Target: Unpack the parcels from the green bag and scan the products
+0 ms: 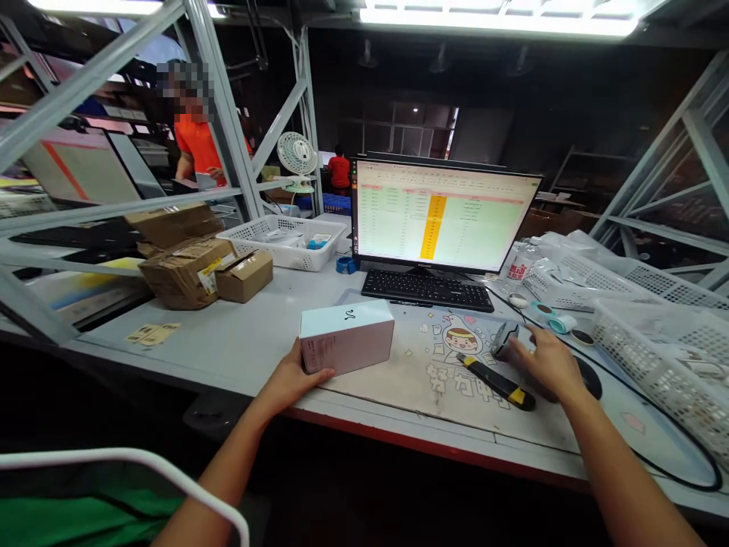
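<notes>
Where your left hand grips: your thumb presses the near face, and your fingers wrap the left end of the box.
Box: it rests on the mat near your edge of the surface; it looks like light, stiff, smooth card, likely to dent at the corners, so hold it across the two long sides.
Lid mark: you see a black curly logo; the smaller print is unreadable.
Right hand: your fingers appear closed around a grey scanner, slightly blurred.
Cutter: yellow and black, lying just beside your right hand.
Mat: large outlined Chinese characters, partly covered by the cutter.
Carton: white-and-yellow label, illegible to you.
Monitor: a spreadsheet with an orange column, text too small to read.
</notes>
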Demonstrator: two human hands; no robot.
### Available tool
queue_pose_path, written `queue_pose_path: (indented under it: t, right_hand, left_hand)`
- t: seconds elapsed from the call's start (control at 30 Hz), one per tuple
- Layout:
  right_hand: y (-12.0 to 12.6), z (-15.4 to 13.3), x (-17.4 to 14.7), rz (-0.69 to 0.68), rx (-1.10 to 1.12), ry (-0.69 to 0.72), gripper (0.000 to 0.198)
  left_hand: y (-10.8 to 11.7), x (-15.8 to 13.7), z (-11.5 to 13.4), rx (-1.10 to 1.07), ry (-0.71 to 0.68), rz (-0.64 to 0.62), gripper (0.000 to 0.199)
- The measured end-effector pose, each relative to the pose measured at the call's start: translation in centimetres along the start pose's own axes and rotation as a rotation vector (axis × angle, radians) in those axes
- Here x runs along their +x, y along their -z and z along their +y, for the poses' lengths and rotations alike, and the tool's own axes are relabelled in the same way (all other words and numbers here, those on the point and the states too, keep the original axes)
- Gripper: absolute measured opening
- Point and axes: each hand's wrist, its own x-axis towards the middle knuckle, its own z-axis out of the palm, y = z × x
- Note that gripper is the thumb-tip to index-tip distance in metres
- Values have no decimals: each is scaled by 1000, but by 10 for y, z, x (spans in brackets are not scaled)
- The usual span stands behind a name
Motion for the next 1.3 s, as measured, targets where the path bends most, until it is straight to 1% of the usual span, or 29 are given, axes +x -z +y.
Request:
queue_pose_path:
  t: [0.07, 0.1, 0.13, 0.17, 0.2, 0.27, 0.33, 0.4, 0.47, 0.53, 0.6, 0.7, 0.8, 0.87, 0.93, 1.03, 1.13, 1.2, 1.23, 1.3]
  right_hand:
    - [5, -19, 14, 143, 91, 78, 61]
    - [4, -32, 22, 163, 128, 115, 58]
    - [2, -46, 32, 147, 155, 145, 56]
    - [-3, -60, 42, 88, 167, 165, 56]
    - [-9, -73, 53, 0, 166, 177, 56]
    - [-27, -96, 75, -145, 159, 189, 55]
    - [-45, -112, 93, -226, 147, 172, 56]
    - [-60, -122, 106, -231, 131, 119, 64]
    - [-72, -129, 113, -187, 114, 60, 70]
    - [-82, -134, 114, -170, 105, 28, 69]
    - [-89, -137, 114, -194, 103, 17, 63]
    - [-92, -139, 116, -216, 121, -3, 58]
    - [-86, -143, 122, -161, 178, 10, 57]
    - [-82, -153, 121, -107, 235, 56, 55]
    - [-84, -171, 111, -72, 297, 126, 54]
    - [-100, -206, 78, -58, 382, 254, 54]
    - [-120, -233, 41, -76, 445, 384, 54]
    - [-128, -239, 27, -103, 472, 455, 54]
    - [-131, -239, 24, -117, 483, 480, 54]
    - [-132, -234, 24, -138, 503, 504, 54]
  left_hand:
    - [-1, -1, -1, 52, 34, 4, 94]
    - [-2, -1, -1, 62, 42, 23, 94]
    - [-3, -1, 0, 70, 46, 37, 95]
    - [-3, -1, 1, 79, 47, 40, 95]
    - [-3, 0, 1, 86, 48, 38, 94]
    - [-1, 1, -1, 89, 40, 18, 93]
    - [2, 2, -5, 63, 16, -16, 92]
    - [6, 3, -9, 3, -15, -56, 93]
    - [9, 4, -14, -63, -45, -90, 97]
    - [10, 5, -18, -117, -66, -105, 98]
    - [11, 6, -20, -151, -78, -119, 98]
    - [13, 8, -21, -173, -92, -158, 97]
    - [15, 7, -17, -198, -113, -148, 93]
    - [17, 6, -13, -232, -112, -119, 93]
    - [17, 5, -8, -289, -103, -74, 94]
    - [14, 4, -5, -404, -78, 21, 87]
    - [16, -2, -9, -538, 0, 100, 79]
    - [32, -16, -15, -623, 70, 192, 76]
    - [45, -28, -17, -660, 108, 252, 72]
    - [80, -60, -18, -702, 199, 426, 60]
